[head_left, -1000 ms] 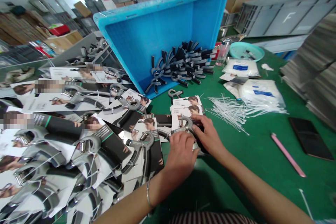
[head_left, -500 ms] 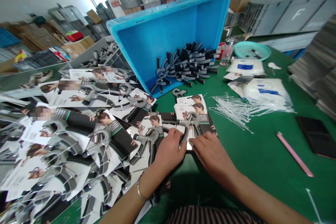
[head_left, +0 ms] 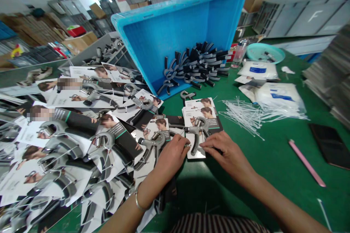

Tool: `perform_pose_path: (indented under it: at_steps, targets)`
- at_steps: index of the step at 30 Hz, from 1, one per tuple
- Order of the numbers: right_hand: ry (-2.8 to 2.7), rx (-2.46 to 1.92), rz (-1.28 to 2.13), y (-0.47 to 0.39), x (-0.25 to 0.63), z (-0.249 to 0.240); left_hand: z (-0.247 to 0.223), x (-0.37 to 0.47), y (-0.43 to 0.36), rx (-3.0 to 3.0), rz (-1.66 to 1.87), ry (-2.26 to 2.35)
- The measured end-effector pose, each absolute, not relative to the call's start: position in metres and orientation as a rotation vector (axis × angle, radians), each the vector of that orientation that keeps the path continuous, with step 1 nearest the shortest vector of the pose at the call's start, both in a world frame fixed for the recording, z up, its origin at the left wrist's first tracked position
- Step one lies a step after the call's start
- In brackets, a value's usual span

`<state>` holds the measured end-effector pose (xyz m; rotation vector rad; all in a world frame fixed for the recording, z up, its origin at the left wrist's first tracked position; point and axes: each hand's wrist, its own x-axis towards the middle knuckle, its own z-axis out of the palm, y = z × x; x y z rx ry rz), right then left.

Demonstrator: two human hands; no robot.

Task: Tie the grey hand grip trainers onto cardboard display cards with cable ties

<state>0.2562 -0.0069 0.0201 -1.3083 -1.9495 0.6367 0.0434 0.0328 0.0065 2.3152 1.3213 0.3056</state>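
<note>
Wearer's body, bracelet as reference. Bracelet (head_left: 139, 197): one slim band, pale metallic, silver-toned, smooth and rounded, circling the left wrist; fine surface detail too small to tell. Beyond it, left hand (head_left: 173, 153): bare, fingers slender. Behind it, left forearm (head_left: 117, 216): bare as far as seen. Across from it, right hand (head_left: 222, 145) and right forearm (head_left: 273, 191): both bare. Lower than the bracelet, toward the right arm, garment (head_left: 216, 223): dark ground, narrow pale stripes, regularly spaced; upper outline curved. Fabric type: cannot tell.
</note>
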Motion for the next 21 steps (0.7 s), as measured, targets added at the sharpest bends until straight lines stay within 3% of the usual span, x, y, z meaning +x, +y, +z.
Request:
perform_pose_path:
  at_steps: [6,21]
  targets:
    - [-1.8,-1.473,0.605,0.003,0.25,0.014,0.013,0.043,0.035,2.312,0.304,1.321]
    - [-2.355,-1.464,0.257,0.003,0.256,0.018,0.001,0.055,0.029,2.088,0.78,1.156]
